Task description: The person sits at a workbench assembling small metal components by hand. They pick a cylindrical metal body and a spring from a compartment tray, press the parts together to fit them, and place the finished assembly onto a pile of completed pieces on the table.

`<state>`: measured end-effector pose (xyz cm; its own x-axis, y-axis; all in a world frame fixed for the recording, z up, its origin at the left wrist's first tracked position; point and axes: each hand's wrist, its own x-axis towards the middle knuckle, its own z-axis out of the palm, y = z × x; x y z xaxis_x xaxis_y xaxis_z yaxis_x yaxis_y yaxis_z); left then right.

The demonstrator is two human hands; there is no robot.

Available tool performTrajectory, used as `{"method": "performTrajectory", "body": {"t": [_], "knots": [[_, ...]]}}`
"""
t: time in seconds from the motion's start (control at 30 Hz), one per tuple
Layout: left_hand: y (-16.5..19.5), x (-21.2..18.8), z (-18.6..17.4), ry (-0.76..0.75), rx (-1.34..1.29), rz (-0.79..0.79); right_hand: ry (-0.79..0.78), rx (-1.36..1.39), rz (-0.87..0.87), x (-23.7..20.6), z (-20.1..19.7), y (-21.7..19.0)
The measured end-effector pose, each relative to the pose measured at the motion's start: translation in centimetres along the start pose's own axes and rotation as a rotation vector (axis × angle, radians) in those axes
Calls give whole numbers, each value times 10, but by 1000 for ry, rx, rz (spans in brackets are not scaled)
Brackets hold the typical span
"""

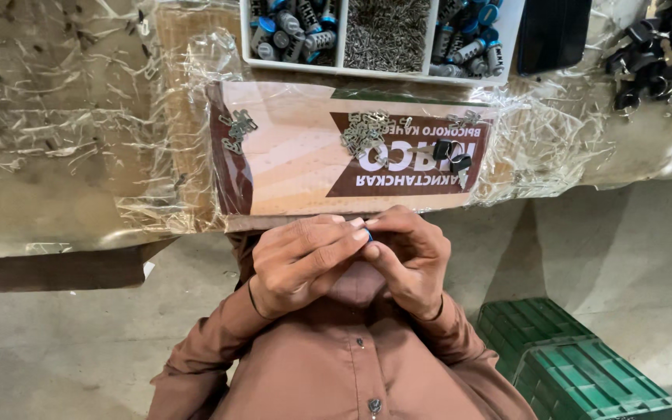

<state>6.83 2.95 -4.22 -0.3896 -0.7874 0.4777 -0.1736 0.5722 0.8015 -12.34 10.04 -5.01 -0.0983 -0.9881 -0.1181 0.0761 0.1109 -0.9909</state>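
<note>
My left hand (305,260) and my right hand (410,253) meet fingertip to fingertip just in front of the table edge, above my brown shirt. Together they pinch a small part with a blue end (369,234), mostly hidden by the fingers. On the taped cardboard sheet (297,163) ahead lie a pile of small metal clips (363,134), a smaller cluster of clips (237,128) to the left and two small black pieces (451,154) to the right.
A white divided tray (341,47) at the table's far side holds blue-capped cylinders and thin metal pins. Black plastic parts (659,50) are heaped at the top right. Green plastic crates (569,362) stand on the floor at my right.
</note>
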Motion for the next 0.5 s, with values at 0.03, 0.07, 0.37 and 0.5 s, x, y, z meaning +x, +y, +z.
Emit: {"method": "performTrajectory", "body": {"t": [0.03, 0.07, 0.37, 0.5], "knots": [[0, 0, 1, -9, -3, 1, 2, -31, -11, -1, -1, 2], [-1, 0, 2, -17, -5, 1, 17, -5, -11, -2, -2, 3], [-7, -10, -3, 81, 35, -8, -18, -86, 5, 11, -10, 1], [-12, -13, -17, 184, -28, -208, 159, -1080, -428, 26, -11, -1]]}}
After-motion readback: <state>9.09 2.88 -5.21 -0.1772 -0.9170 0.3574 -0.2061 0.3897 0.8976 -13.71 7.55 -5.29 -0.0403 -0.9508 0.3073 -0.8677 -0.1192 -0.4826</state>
